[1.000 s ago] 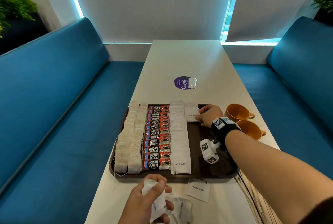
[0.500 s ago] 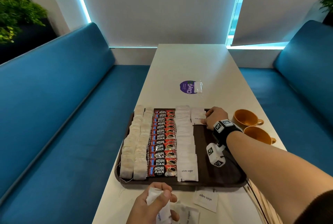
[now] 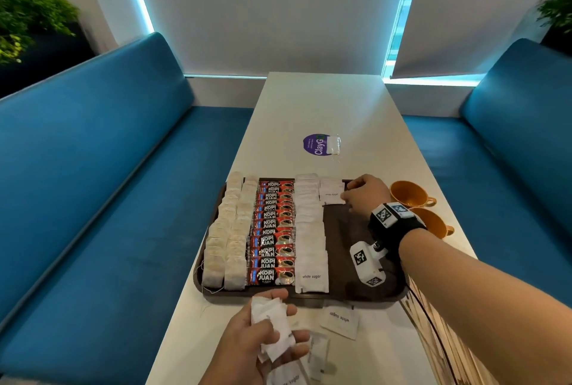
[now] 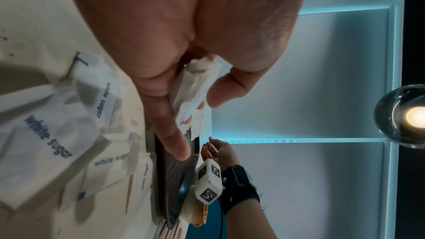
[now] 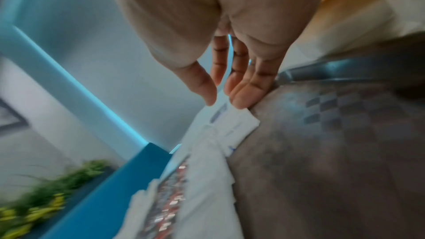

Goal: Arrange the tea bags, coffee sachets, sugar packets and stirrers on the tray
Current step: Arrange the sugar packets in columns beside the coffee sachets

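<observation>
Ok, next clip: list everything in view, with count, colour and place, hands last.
tray: one, dark brown, near end of the table
tea bags: two columns, beige, tray's left
coffee sachets: one column, red and black, beside the tea bags
sugar packets: one full white column, a second begun at the tray's far end
loose packets: several, white, on the table before the tray
cups: two, orange, right of the tray
sticker: one, purple, mid-table
table: one, white
benches: two, blue, either side
plants: two, green, far corners
left hand: grips a bunch of packets
right hand: fingertips at the far packet
</observation>
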